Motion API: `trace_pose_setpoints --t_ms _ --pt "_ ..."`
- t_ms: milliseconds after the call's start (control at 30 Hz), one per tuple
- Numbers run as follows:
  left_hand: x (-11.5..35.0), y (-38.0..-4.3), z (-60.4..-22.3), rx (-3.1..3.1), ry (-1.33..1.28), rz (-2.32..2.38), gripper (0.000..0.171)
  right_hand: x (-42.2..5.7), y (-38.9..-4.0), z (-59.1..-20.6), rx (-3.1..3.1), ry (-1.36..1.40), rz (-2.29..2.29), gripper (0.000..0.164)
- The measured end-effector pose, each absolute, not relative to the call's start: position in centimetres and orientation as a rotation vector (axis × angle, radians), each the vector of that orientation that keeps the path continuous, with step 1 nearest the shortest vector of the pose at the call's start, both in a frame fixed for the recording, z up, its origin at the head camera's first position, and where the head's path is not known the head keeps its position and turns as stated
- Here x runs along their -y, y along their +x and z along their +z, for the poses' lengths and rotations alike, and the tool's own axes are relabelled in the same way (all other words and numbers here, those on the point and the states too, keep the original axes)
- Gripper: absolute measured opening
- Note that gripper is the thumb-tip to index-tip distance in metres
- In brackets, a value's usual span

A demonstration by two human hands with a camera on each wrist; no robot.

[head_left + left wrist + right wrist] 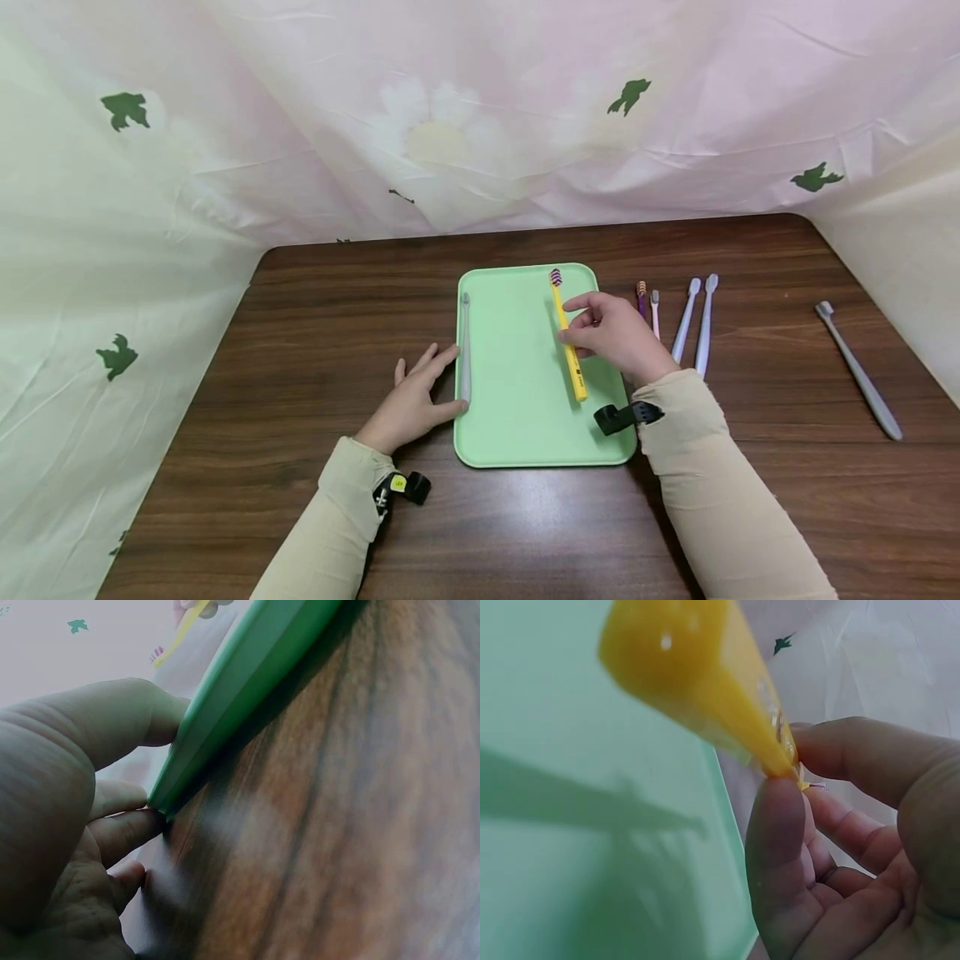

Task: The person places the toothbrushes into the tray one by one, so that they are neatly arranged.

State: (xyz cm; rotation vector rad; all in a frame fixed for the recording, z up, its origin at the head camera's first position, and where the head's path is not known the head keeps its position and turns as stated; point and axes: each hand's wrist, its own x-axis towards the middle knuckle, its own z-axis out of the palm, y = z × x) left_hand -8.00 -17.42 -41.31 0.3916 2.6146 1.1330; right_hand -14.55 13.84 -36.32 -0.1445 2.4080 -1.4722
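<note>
My right hand (611,333) pinches a yellow toothbrush (568,346) between thumb and fingers, over the right half of a light green tray (517,425). Its purple-and-white bristle head points away from me, and its shadow falls on the tray. In the right wrist view the handle's end (667,652) looms close, with the thumb and a finger on its sides. My left hand (412,408) touches the tray's left rim with spread fingers and thumb. Just inside that rim lies a grey toothbrush (466,350), lengthwise. The left wrist view shows fingertips (161,724) against the tray's side wall (240,682).
Right of the tray, partly behind my right hand, lie a purple toothbrush (641,298), a pink one (656,312) and two pale blue ones (687,312) (706,325). Farther right is a grey toothbrush (862,375) on the dark wooden table (315,333). A patterned curtain (517,150) hangs behind.
</note>
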Motion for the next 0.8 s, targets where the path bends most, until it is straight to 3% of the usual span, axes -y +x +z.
trace_pose_setpoints --t_ms 800 --pt "17.3 -8.1 -41.1 -2.608 0.394 1.14 0.083 -9.2 -14.7 -36.6 -2.278 -0.104 -1.643 0.042"
